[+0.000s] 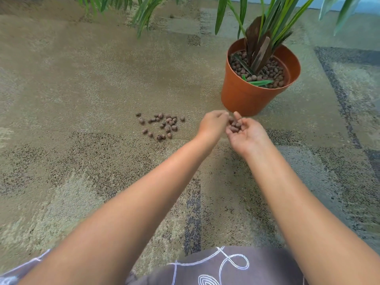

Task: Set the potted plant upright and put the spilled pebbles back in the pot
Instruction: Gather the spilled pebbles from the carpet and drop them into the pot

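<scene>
The orange pot (244,97) stands upright on the carpet at the upper right, holding a green-leafed plant (267,27) and a layer of brown pebbles (273,72). Several spilled pebbles (164,125) lie in a loose cluster on the carpet left of my hands. My right hand (246,132) is palm up and cupped, with several pebbles resting in it, just in front of the pot. My left hand (212,124) hovers right beside it, fingertips pinched together over the cupped palm; what they hold is blurred.
Patterned beige and grey carpet (82,79) covers the floor. More long leaves (144,11) hang in at the top edge. Grey patterned fabric of my clothing (226,268) shows at the bottom.
</scene>
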A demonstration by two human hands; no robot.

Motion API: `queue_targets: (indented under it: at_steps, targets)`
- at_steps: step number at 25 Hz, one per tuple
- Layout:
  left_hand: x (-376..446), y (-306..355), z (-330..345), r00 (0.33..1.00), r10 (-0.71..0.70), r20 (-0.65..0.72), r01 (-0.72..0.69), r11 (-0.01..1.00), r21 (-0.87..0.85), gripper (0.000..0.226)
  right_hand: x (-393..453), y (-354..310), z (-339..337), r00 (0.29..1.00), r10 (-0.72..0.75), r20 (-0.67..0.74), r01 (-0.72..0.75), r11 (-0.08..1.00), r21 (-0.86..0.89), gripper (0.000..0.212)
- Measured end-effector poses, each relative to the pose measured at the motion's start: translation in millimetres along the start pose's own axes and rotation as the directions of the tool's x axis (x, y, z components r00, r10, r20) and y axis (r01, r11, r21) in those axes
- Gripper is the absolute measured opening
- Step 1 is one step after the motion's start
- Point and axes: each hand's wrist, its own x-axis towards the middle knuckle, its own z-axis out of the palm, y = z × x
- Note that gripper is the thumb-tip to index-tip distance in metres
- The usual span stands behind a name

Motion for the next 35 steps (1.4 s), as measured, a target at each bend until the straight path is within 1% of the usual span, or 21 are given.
queue_targets:
  at_steps: [2, 3, 5, 7, 8, 9, 12, 14, 16, 18, 19, 20, 22, 24, 25, 26, 28, 29, 32, 34, 35]
  targets:
    - [4.2, 25.5, 12.9, 0.999, -0.015, -0.032, 0.009, 0.985, -0.173, 0.024, -1.0, -15.3, 21.4, 0.997, -0.079, 0.017, 0.078, 0.994, 0.073, 0.028]
    - [6.2, 39.7, 18.7, 0.999, 0.000, -0.048, -0.009, 0.979, -0.202, 0.024, -1.6, -25.1, 30.2, 0.994, -0.104, 0.039, 0.098, 0.988, 0.119, 0.028]
    - [10.2, 66.8, 21.6, 0.998, 0.021, -0.059, -0.034, 0.972, -0.234, 0.025, -3.3, -45.6, 43.2, 0.989, -0.113, 0.097, 0.091, 0.975, 0.202, 0.025]
    - [16.5, 84.2, 12.2, 0.999, 0.046, 0.002, -0.042, 0.936, -0.348, 0.025, -1.8, -65.2, 47.2, 0.984, -0.115, 0.137, 0.083, 0.972, 0.221, 0.030]
    - [18.1, 87.8, 5.9, 0.997, 0.065, 0.044, -0.043, 0.919, -0.392, 0.027, 0.6, -74.9, 46.3, 0.981, -0.115, 0.158, 0.078, 0.972, 0.220, 0.038]
    - [19.1, 88.9, 1.0, 0.995, 0.071, 0.073, -0.038, 0.921, -0.387, 0.032, 4.2, -84.6, 44.8, 0.977, -0.115, 0.182, 0.072, 0.970, 0.231, 0.048]
    - [20.3, 82.6, -9.3, 0.996, 0.027, 0.087, -0.007, 0.974, -0.225, 0.036, 14.2, -100.6, 46.1, 0.971, -0.112, 0.213, 0.047, 0.956, 0.291, 0.074]
    - [23.2, 72.0, -18.1, 0.998, -0.025, 0.055, 0.035, 0.983, -0.179, 0.035, 17.8, -99.8, 49.3, 0.964, -0.106, 0.243, 0.032, 0.956, 0.292, 0.080]
    - [31.9, 56.3, -31.8, 0.996, -0.091, -0.014, 0.087, 0.981, -0.176, 0.032, 18.7, -94.9, 49.7, 0.958, -0.108, 0.264, 0.031, 0.959, 0.281, 0.084]
    - [42.1, 38.9, -50.3, 0.981, -0.121, -0.150, 0.100, 0.985, -0.139, 0.027, 15.8, -88.0, 48.0, 0.952, -0.121, 0.281, 0.037, 0.957, 0.289, 0.085]
    - [47.2, 29.9, -61.7, 0.966, -0.095, -0.241, 0.086, 0.995, -0.047, 0.030, 13.3, -84.0, 47.0, 0.946, -0.129, 0.297, 0.040, 0.958, 0.286, 0.081]
    - [51.1, 20.0, -74.2, 0.945, -0.042, -0.324, 0.077, 0.992, 0.095, 0.033, 10.2, -80.2, 45.6, 0.937, -0.134, 0.322, 0.046, 0.963, 0.266, 0.073]
    - [55.4, -2.5, -102.3, 0.880, 0.080, -0.468, 0.108, 0.926, 0.362, 0.038, 7.0, -72.4, 39.9, 0.919, -0.144, 0.367, 0.074, 0.977, 0.198, 0.050]
    - [57.0, -30.5, -132.5, 0.827, 0.122, -0.549, 0.203, 0.846, 0.493, 0.045, 6.0, -62.3, 34.0, 0.908, -0.127, 0.399, 0.080, 0.988, 0.132, 0.035]
    - [56.6, -46.1, -146.6, 0.828, 0.112, -0.549, 0.252, 0.801, 0.543, 0.048, 6.4, -56.0, 31.3, 0.910, -0.105, 0.400, 0.072, 0.993, 0.096, 0.033]
    - [54.3, -60.2, -157.7, 0.850, 0.100, -0.517, 0.278, 0.748, 0.602, 0.051, 7.8, -49.5, 28.3, 0.915, -0.084, 0.395, 0.064, 0.996, 0.062, 0.031]
    - [51.7, -82.2, -169.1, 0.890, 0.134, -0.437, 0.251, 0.655, 0.712, 0.054, 12.7, -35.3, 19.1, 0.928, -0.038, 0.371, 0.038, 0.999, 0.005, 0.031]
    - [50.9, -88.8, -170.8, 0.891, 0.187, -0.413, 0.215, 0.629, 0.747, 0.052, 15.4, -27.6, 12.9, 0.935, -0.013, 0.354, 0.022, 1.000, -0.022, 0.031]
    - [50.0, -96.8, -172.9, 0.859, 0.353, -0.372, 0.094, 0.604, 0.792, 0.040, 20.4, -0.5, -9.4, 0.952, 0.062, 0.299, -0.024, 0.992, -0.126, 0.032]
    - [50.3, -95.9, -175.1, 0.830, 0.408, -0.380, 0.055, 0.619, 0.784, 0.027, 19.8, 18.0, -25.7, 0.958, 0.110, 0.264, -0.065, 0.983, -0.172, 0.032]
    - [50.9, -93.0, -176.2, 0.829, 0.412, -0.379, 0.053, 0.617, 0.785, 0.021, 19.0, 26.4, -33.3, 0.958, 0.131, 0.254, -0.085, 0.979, -0.185, 0.032]
